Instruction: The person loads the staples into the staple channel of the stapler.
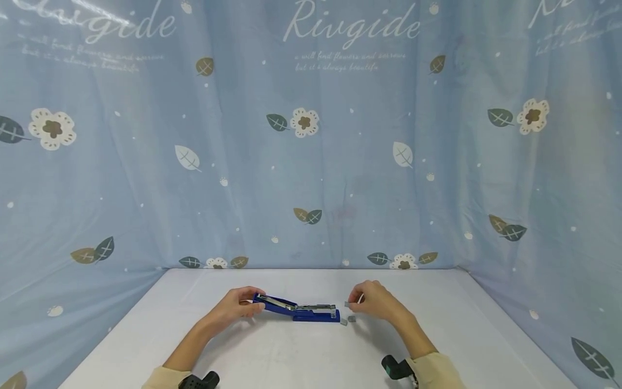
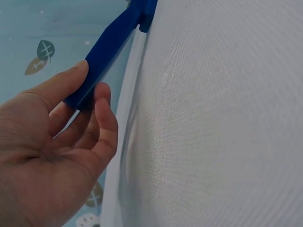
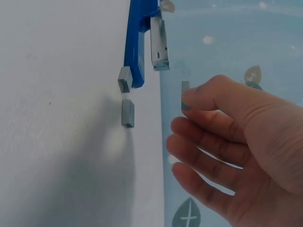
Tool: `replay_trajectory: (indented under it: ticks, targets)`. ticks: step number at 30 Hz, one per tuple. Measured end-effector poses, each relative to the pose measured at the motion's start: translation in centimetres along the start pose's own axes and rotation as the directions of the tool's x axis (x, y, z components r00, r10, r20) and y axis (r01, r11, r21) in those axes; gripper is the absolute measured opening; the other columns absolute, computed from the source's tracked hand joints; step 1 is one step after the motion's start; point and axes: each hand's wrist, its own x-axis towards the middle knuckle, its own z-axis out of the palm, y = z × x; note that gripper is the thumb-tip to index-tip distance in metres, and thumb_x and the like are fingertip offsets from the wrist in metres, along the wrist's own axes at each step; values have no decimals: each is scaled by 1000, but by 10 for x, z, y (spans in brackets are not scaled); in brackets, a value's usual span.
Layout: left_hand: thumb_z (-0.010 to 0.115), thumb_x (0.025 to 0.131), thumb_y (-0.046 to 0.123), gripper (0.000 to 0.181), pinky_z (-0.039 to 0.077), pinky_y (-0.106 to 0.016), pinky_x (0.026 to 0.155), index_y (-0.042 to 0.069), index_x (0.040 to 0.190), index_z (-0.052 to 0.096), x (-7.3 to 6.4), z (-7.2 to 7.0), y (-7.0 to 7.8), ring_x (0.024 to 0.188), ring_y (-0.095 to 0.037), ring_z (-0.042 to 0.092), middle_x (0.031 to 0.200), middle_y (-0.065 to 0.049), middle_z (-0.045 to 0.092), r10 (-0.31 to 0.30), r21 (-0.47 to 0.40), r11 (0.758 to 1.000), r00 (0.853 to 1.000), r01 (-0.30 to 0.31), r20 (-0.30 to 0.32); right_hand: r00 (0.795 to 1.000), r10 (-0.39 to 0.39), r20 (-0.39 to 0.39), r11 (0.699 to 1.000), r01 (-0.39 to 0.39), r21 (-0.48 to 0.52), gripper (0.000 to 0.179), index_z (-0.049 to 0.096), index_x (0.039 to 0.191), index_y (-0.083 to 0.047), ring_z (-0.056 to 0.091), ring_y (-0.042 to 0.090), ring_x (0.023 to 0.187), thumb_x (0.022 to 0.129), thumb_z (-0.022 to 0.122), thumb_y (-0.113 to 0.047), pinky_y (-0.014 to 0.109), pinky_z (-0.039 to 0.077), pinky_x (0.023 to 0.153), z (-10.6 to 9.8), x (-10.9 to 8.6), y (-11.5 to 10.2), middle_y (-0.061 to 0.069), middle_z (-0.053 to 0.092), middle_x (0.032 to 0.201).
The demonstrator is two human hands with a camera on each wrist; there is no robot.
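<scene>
Stapler (image 1: 317, 318): lay unfolded at mid-table, base flat on the white table (image 1: 291, 356), blue cover (image 1: 274, 307) swung back leftward and tilted up off the surface, metal rail (image 1: 316, 307) bared above the base. Judged light to moderate in weight, stiff in its parts but loose at the hinge, so the base would probably shift or tip if the cover were pulled. Smooth blue shell likely a little slippery; best hold judged to be the cover's far end, with the base steadied by its sides. Whether the rail held anything could not be told.

Two loose staple blocks (image 1: 352, 319) lay near the right end of the base; contact with it unclear. Third block (image 1: 346, 304) was off the table, right of the rail. All three judged very light, rigid but apt to snap apart under bending; ends or long sides the safer grip.

Left hand (image 1: 237, 303): thumb on one face of the cover's end, fingers bent behind the other, gap only as wide as the cover.

Right hand (image 1: 376, 301): thumb and index nearly closed, pinching the third block by one end; remaining fingers loosely curved, spread apart, bearing nothing.
</scene>
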Motion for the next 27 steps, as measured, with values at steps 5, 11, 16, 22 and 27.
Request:
replay_trajectory:
  ticks: [5, 11, 16, 22, 27]
  targets:
    - [68, 93, 28, 53, 56, -34, 71, -1, 134, 52, -1, -1, 0, 77, -14, 61, 102, -7, 68, 1, 5, 1000, 1000, -1, 5, 1000, 11, 18, 1000, -12, 9, 4, 71, 82, -15, 59, 11, 73, 85, 74, -17, 21, 49, 61, 2, 3, -6, -6, 67, 79]
    - [70, 92, 28, 49, 56, -34, 71, 2, 131, 55, 0, -1, -1, 79, -17, 61, 103, -6, 67, -12, 10, 1000, 1000, 13, -4, 999, 22, 30, 1000, -22, 12, 4, 71, 84, -16, 58, 10, 73, 85, 75, -18, 22, 50, 63, 5, 8, -10, -6, 67, 81]
    - [70, 92, 26, 50, 56, -34, 71, 2, 132, 54, 1, -1, -2, 79, -18, 60, 106, -8, 66, -15, 4, 1000, 1000, 15, -1, 999, 16, 30, 1000, -16, 4, 3, 72, 85, -15, 58, 10, 73, 85, 74, -18, 22, 50, 63, 7, 10, -11, -5, 67, 81]
    - [70, 91, 25, 50, 56, -35, 70, 1, 132, 54, 1, -1, -3, 77, -17, 60, 107, -9, 66, -2, 1, 1000, 1000, 2, 5, 1000, 7, 30, 1000, -7, -9, 4, 72, 84, -16, 58, 9, 72, 86, 74, -19, 21, 50, 62, 10, 14, -13, -7, 67, 80]
    - [70, 92, 25, 50, 57, -35, 70, 1, 132, 54, 1, -1, -3, 80, -20, 61, 111, -12, 66, -2, -2, 1000, 1000, 2, 4, 999, 11, 33, 1000, -11, 10, 5, 72, 83, -16, 58, 10, 73, 86, 74, -19, 21, 49, 62, 11, 14, -18, -6, 67, 79]
